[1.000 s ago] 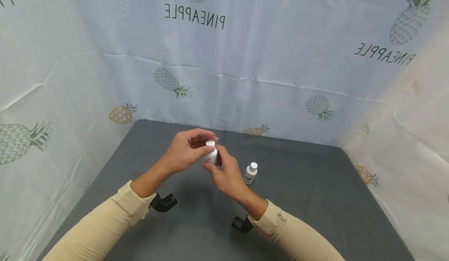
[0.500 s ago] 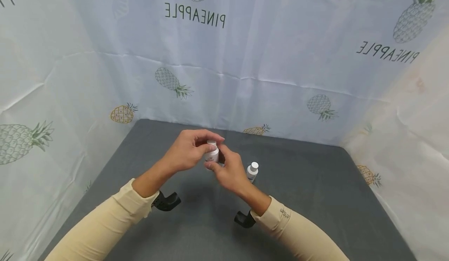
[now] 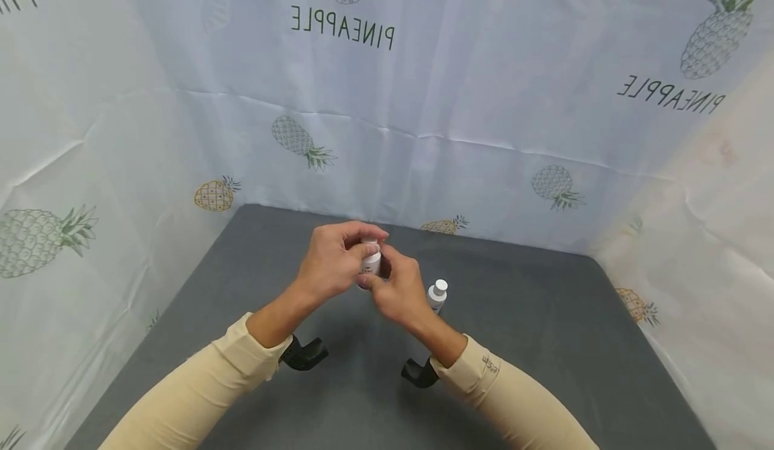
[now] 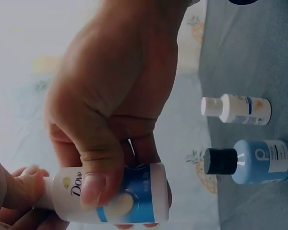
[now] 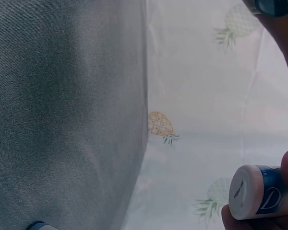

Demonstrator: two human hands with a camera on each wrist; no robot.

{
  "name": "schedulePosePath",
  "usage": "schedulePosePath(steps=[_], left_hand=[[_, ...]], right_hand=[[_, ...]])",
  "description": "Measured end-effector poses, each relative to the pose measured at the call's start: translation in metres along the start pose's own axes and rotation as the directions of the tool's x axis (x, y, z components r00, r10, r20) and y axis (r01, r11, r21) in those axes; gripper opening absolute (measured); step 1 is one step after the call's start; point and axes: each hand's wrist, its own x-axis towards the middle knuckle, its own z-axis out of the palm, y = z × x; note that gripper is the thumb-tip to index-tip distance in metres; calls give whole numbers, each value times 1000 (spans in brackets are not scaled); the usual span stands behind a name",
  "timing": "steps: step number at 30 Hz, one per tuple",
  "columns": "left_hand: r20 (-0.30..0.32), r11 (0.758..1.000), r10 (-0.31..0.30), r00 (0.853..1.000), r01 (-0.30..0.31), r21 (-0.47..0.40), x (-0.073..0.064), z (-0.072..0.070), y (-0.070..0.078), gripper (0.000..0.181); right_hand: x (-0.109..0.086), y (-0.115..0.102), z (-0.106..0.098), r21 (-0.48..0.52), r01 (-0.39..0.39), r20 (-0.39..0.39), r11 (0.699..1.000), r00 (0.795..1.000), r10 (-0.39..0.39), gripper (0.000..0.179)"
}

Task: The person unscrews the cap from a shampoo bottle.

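My right hand (image 3: 399, 289) grips the body of a small white Dove bottle (image 3: 371, 264), raised over the grey table. My left hand (image 3: 326, 262) pinches its white cap from above, index finger reaching over the top. In the left wrist view, the right hand (image 4: 110, 76) has its thumb across the blue label of the bottle (image 4: 139, 191), and fingers of the left hand (image 4: 29, 189) close on the cap. The right wrist view catches the bottle's base (image 5: 246, 191), its upper part out of frame.
A second white bottle (image 3: 438, 292) stands on the grey table (image 3: 544, 329) beyond the right wrist. The left wrist view adds a blue bottle (image 4: 264, 162) with a black cap next to the white bottle (image 4: 245, 109). Pineapple-printed curtains (image 3: 387, 134) enclose the back and sides.
The left hand and forearm have shifted a little to the right, and more of the cap is covered by its fingers. The right hand stays on the bottle body, also slightly further right.
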Motion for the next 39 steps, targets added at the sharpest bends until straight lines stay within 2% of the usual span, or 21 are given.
schedulePosePath(steps=[7, 11, 16, 21, 23, 26, 29, 33, 39], left_hand=[[-97, 998, 44, 994, -40, 41, 1, 6, 0, 16], [-101, 998, 61, 993, -59, 22, 3, 5, 1, 15], [-5, 996, 55, 998, -55, -64, 3, 0, -4, 17], [118, 979, 81, 990, -56, -196, 2, -12, -7, 24], [152, 977, 87, 985, -54, -205, 1, -17, -6, 27], [167, 985, 76, 983, -48, -168, 2, -21, -6, 28], [146, 990, 69, 987, -50, -130, 3, -21, -6, 26], [82, 994, 51, 995, -43, -98, 4, -19, -5, 22], [30, 994, -2, 1000, 5, -107, 6, -16, -7, 22]], right_hand=[[4, -2, 0, -40, -8, -31, 999, 999, 7, 36], [6, -4, -3, -45, -17, -36, 999, 999, 16, 37], [4, -3, -8, -28, -54, -7, 998, 999, 54, 37], [5, -5, -11, 22, -40, 32, 999, 999, 40, 39], [6, -7, -11, 42, -32, 43, 999, 999, 30, 39], [6, -9, -11, 49, -43, 56, 998, 998, 40, 39], [5, -9, -11, 46, -67, 64, 997, 996, 64, 39], [5, -9, -11, 46, -74, 75, 996, 995, 71, 40], [6, -9, -12, 39, -69, 76, 997, 995, 66, 43]])
